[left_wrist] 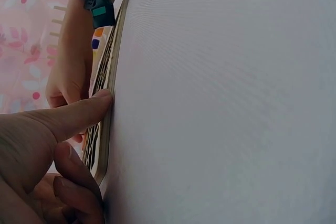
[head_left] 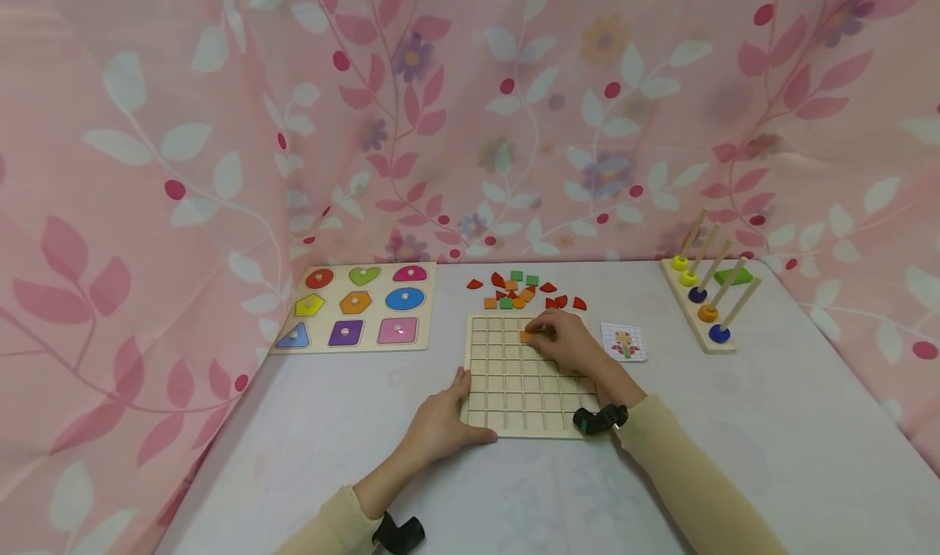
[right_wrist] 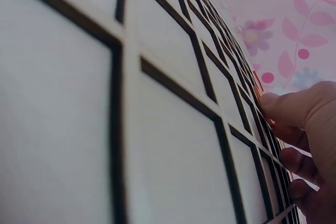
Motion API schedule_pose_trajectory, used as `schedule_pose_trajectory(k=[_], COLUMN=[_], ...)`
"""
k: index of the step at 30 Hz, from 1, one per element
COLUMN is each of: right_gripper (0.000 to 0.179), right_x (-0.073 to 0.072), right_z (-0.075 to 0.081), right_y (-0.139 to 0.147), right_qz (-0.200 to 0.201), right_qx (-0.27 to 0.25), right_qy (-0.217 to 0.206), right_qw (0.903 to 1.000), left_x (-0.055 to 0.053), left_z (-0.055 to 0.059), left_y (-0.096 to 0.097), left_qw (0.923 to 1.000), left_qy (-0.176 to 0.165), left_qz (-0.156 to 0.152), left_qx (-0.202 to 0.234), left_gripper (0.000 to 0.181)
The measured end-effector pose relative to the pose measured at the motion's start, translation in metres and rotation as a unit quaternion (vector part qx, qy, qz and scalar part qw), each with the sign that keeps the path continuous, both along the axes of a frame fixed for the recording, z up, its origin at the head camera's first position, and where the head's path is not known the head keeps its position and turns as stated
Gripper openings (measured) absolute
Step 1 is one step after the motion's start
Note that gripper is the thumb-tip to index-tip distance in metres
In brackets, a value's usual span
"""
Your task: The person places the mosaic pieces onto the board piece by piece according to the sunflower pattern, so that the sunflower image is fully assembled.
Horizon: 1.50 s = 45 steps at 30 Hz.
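A pale wooden board point(head_left: 506, 384) with a grid of square recesses lies flat on the table. My left hand point(head_left: 438, 426) holds its near left corner, the thumb point(left_wrist: 86, 113) against the near edge and the fingers at the left side. Over the board's far part, my right hand point(head_left: 571, 344) pinches an orange square piece point(head_left: 525, 337) at a far-row recess; whether it is seated there I cannot tell. In the right wrist view the right fingertips point(right_wrist: 270, 100) touch down at the grid's far end, and the piece is mostly hidden.
Behind the board lie loose green point(head_left: 532, 281), orange and red pieces point(head_left: 474, 284). A picture card point(head_left: 623, 342) is at its right. A shape puzzle point(head_left: 367, 335) lies left; a peg stand point(head_left: 723, 346) with rings and a green block point(head_left: 734, 277) stand right. Floral curtains point(head_left: 529, 114) surround the table.
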State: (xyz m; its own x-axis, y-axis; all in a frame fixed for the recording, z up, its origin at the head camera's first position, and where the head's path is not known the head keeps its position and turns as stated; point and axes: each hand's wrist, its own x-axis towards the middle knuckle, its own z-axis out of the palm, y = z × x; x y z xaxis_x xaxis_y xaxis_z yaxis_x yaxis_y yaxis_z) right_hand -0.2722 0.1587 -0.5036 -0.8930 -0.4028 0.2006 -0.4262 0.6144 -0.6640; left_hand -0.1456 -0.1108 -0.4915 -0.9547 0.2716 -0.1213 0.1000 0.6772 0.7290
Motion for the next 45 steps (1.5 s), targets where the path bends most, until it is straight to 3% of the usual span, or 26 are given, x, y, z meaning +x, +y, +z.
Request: schedule_pose_trajectory(k=[5, 9, 13, 20, 33, 39, 45], right_gripper=[0.021, 0.022, 0.021, 0.025, 0.032, 0.031, 0.030], right_x=[-0.002, -0.006, -0.013, -0.028, -0.054, -0.060, -0.067], right_z=[0.002, 0.007, 0.011, 0.018, 0.016, 0.014, 0.014], right_y=[0.002, 0.009, 0.019, 0.037, 0.067, 0.071, 0.060], right_qz=[-0.013, -0.025, -0.045, -0.104, -0.164, -0.172, -0.147], right_qx=[-0.019, -0.038, -0.046, -0.051, -0.045, -0.030, -0.016], right_qy=[-0.021, -0.010, 0.009, -0.032, -0.040, -0.067, -0.041], right_qw=[0.9995, 0.9989, 0.9979, 0.9927, 0.9846, 0.9823, 0.9882], left_x=[0.001, 0.001, 0.000, 0.000, 0.001, 0.000, 0.000], left_z=[0.000, 0.000, -0.001, -0.001, 0.000, 0.000, 0.000], left_y=[0.000, 0.000, 0.000, 0.000, 0.000, 0.000, 0.001], left_qw=[1.0000, 1.0000, 1.0000, 1.0000, 0.9999, 0.9999, 0.9999], left_qy=[-0.003, -0.002, 0.001, 0.000, -0.004, -0.009, -0.004], left_qz=[0.005, 0.006, 0.004, 0.005, 0.006, 0.009, 0.008], left_qx=[0.005, 0.006, 0.003, 0.006, 0.013, 0.011, 0.006], left_gripper=[0.113, 0.112, 0.113, 0.113, 0.111, 0.112, 0.112])
